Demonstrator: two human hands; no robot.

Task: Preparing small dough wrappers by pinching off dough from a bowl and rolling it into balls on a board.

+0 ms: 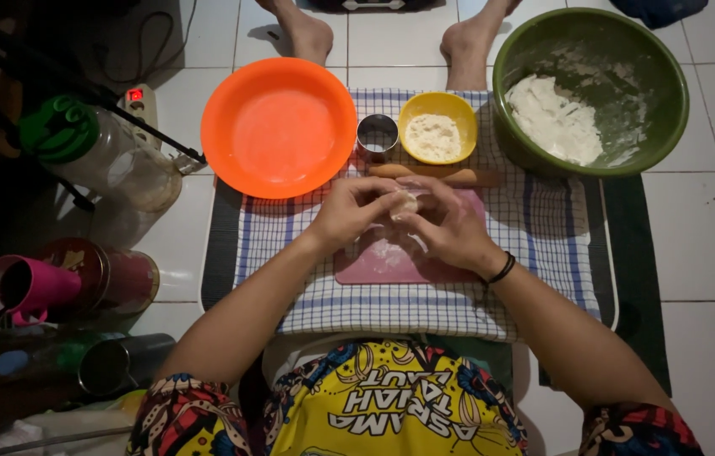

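My left hand [356, 211] and my right hand [450, 226] meet above a pink cutting board [374, 263] dusted with flour. Together they pinch a small pale piece of dough [406, 203] between the fingertips. A black band circles my right wrist. A wooden rolling pin [463, 176] lies just beyond the hands, partly hidden by them. Behind it stand a small metal ring cutter [377, 135] and a yellow bowl [408, 114] of flour.
An empty orange bowl [239, 101] sits at the left on a blue checked cloth [543, 245]. A large green basin [670, 84] with white dough stands at the right. Jars, a pink cup and a power strip [139, 101] crowd the left floor. My bare feet [311, 34] show beyond the cloth.
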